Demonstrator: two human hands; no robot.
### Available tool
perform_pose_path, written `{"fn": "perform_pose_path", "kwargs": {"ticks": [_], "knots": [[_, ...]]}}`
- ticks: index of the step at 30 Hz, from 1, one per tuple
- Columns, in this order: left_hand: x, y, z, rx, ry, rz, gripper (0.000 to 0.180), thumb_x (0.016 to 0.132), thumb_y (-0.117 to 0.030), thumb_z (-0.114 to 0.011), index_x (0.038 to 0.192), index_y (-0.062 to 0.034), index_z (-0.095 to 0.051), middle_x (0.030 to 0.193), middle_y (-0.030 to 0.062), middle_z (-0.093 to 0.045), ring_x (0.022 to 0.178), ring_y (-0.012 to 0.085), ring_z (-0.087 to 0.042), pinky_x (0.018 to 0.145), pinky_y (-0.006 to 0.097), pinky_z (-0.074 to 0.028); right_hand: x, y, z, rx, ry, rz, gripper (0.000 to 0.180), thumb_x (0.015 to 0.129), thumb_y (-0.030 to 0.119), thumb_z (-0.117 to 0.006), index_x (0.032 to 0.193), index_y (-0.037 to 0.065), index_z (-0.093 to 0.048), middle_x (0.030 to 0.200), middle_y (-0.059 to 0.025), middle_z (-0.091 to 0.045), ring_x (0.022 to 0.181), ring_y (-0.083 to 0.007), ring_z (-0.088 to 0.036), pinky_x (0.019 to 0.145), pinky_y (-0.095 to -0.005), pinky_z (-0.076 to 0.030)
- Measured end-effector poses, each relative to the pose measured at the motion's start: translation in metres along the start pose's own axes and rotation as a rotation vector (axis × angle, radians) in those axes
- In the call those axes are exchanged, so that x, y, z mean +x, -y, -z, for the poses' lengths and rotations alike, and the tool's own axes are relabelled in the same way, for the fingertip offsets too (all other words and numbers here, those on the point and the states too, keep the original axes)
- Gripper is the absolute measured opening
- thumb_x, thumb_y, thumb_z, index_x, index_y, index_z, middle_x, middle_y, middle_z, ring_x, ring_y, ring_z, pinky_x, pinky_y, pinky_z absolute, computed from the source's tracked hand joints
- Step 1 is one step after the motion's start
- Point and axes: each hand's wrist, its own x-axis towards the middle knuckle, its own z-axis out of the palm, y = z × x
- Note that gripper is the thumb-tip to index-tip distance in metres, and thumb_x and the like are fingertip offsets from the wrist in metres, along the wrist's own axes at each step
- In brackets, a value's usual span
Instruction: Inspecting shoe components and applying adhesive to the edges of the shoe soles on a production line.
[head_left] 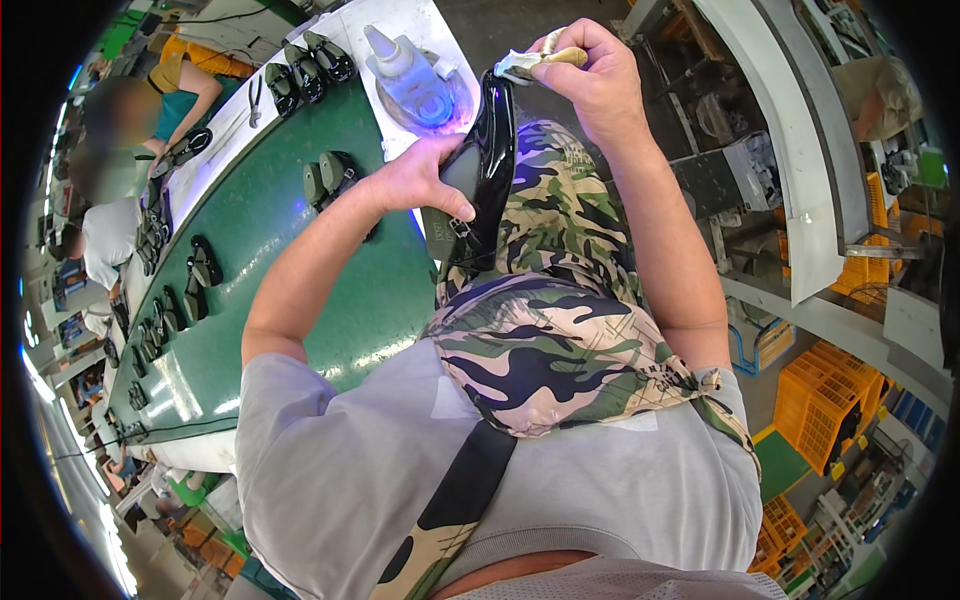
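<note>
A glossy black shoe point(495, 140) stands on end above my lap, its small metal buckle near the lower end. My left hand point(428, 178) is closed around it from the left, the thumb lying across its side. At the shoe's upper end my right hand point(598, 80) pinches a crumpled white and yellowish cloth point(522, 64), which touches the shoe's tip. Just left of the shoe, a squeeze bottle point(398, 65) with a pointed nozzle stands in a round dish under bluish light.
To my left runs a green belt point(270, 240) carrying several black shoes, with a white ledge beyond. Pliers point(254, 100) lie on that ledge near more shoes point(305, 70). Co-workers sit along the far side. Metal racks point(800, 200) and orange crates point(820, 400) stand to my right.
</note>
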Motion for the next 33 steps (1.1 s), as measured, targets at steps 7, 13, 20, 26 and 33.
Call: {"fn": "perform_pose_path", "kwargs": {"ticks": [7, 13, 20, 26, 33], "knots": [[0.004, 0.003, -0.004, -0.3, -0.033, 0.121, 0.082, 0.056, -0.023, -0.09, 0.126, 0.0013, -0.055, 0.112, 0.0046, -0.064, 0.101, 0.0144, -0.059, 0.093, 0.03, -0.047, -0.012, -0.012, -0.004, -0.13, 0.064, 0.0, 0.016, 0.075, -0.007, -0.063, 0.078, 0.005, -0.053, 0.091, -0.0102, -0.065, 0.085, -0.0124, -0.06, 0.077, -0.0259, -0.048], [0.008, 0.013, -0.005, -0.418, -0.07, 0.146, 0.077, 0.06, -0.024, -0.086, 0.125, 0.0013, -0.055, 0.108, 0.0066, -0.067, 0.093, 0.0161, -0.064, 0.089, 0.03, -0.05, -0.027, -0.021, -0.007, -0.179, 0.059, -0.054, 0.015, 0.074, -0.006, -0.061, 0.076, 0.005, -0.051, 0.09, -0.0105, -0.064, 0.086, -0.0126, -0.059, 0.076, -0.0278, -0.048], [0.025, 0.033, -0.002, -0.719, -0.086, 0.175, 0.055, 0.075, -0.018, -0.077, 0.123, -0.0013, -0.056, 0.109, 0.0072, -0.067, 0.097, 0.0186, -0.066, 0.091, 0.035, -0.053, -0.051, -0.045, 0.001, -0.059, 0.096, -0.163, 0.018, 0.073, -0.007, -0.062, 0.077, 0.005, -0.049, 0.091, -0.0115, -0.064, 0.087, -0.0147, -0.059, 0.08, -0.0293, -0.047], [0.045, 0.037, -0.008, -0.812, -0.135, 0.135, 0.052, 0.079, -0.013, -0.072, 0.126, -0.0006, -0.055, 0.11, 0.0097, -0.067, 0.099, 0.0224, -0.067, 0.093, 0.038, -0.053, -0.077, -0.034, 0.022, -0.102, 0.065, -0.238, 0.02, 0.072, -0.003, -0.065, 0.074, 0.006, -0.047, 0.086, -0.009, -0.061, 0.087, -0.0153, -0.058, 0.077, -0.0293, -0.046], [0.071, 0.046, -0.02, -0.9, -0.151, 0.112, 0.052, 0.08, -0.007, -0.07, 0.129, -0.0011, -0.053, 0.115, 0.0119, -0.065, 0.106, 0.0266, -0.065, 0.099, 0.041, -0.05, -0.108, -0.02, 0.053, -0.118, 0.01, -0.219, 0.021, 0.07, -0.002, -0.065, 0.071, 0.006, -0.046, 0.087, -0.0104, -0.063, 0.084, -0.0136, -0.057, 0.075, -0.0274, -0.045]]}}
